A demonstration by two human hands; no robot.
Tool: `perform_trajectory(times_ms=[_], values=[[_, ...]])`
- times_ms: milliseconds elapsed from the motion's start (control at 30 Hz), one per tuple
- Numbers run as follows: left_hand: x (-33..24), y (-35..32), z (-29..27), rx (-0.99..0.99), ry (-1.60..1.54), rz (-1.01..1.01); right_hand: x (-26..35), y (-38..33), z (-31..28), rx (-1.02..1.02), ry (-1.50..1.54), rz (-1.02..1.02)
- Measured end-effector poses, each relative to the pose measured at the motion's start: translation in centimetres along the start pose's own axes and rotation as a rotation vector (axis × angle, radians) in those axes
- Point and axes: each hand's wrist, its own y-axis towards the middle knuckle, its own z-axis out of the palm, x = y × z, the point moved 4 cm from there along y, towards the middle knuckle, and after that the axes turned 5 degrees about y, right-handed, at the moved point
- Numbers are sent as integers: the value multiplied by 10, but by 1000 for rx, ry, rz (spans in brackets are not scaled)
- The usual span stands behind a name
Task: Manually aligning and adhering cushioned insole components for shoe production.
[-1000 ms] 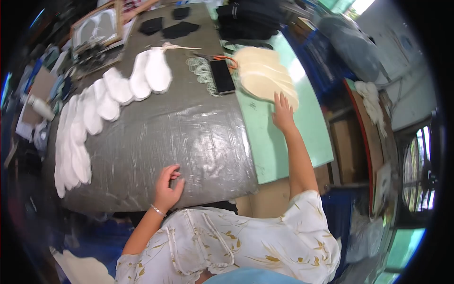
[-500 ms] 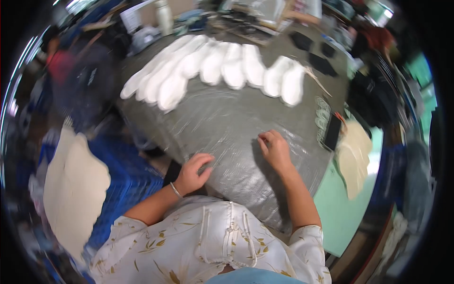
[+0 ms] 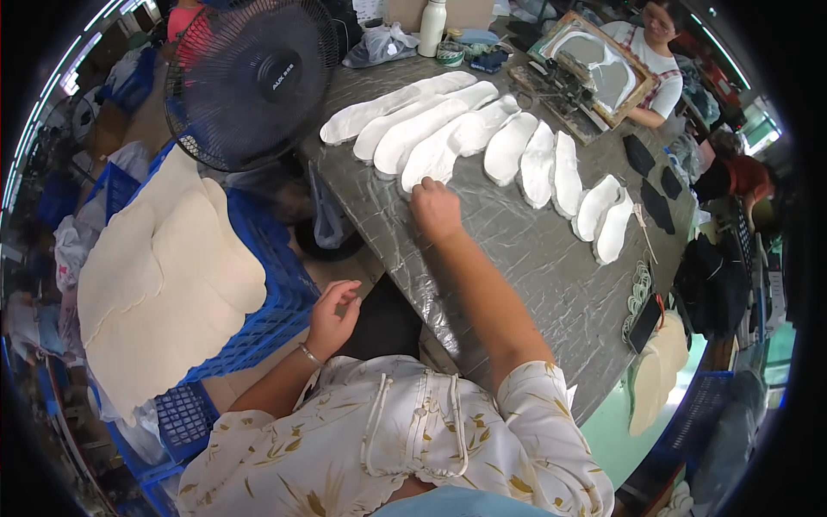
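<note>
White insole-shaped pads lie in a curved row across the far side of a grey, plastic-covered table. My right hand (image 3: 436,209) reaches over the table, its fingers closed at the near end of one white insole (image 3: 431,156). The fingertips are partly hidden by the hand, but they seem to pinch the insole's edge. My left hand (image 3: 333,319) hovers beside the table's left edge, holding nothing, with its fingers loosely bent and apart from the thumb. A stack of cream foam sheets (image 3: 164,284) with scalloped edges rests to the left, on blue plastic crates.
A black fan (image 3: 250,82) stands left of the grey table (image 3: 508,258). At the back are a bottle (image 3: 432,28) and a framed screen (image 3: 594,69), with a person beside it. Black pieces (image 3: 656,207), a phone (image 3: 644,325), a cord (image 3: 636,297) and cream pieces (image 3: 659,370) lie at right.
The view has swung left, bringing the fan and foam stack further in. My right hand has gone from above the bare tabletop to the end of an insole. My left hand stays low, off the table.
</note>
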Motion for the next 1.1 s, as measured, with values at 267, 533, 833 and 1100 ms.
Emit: perform_trajectory(times_ms=[267,533,833,1100], values=[[-25,115,33,-156,190,321,-27,7,-73,-235,409,281],[-10,198,76,-109,559,364,-40,-2,-82,-291,744,449],[-19,195,101,-104,448,366,-120,109,-171,-542,692,463],[-41,234,132,-79,406,444,-126,145,-187,-453,646,356]])
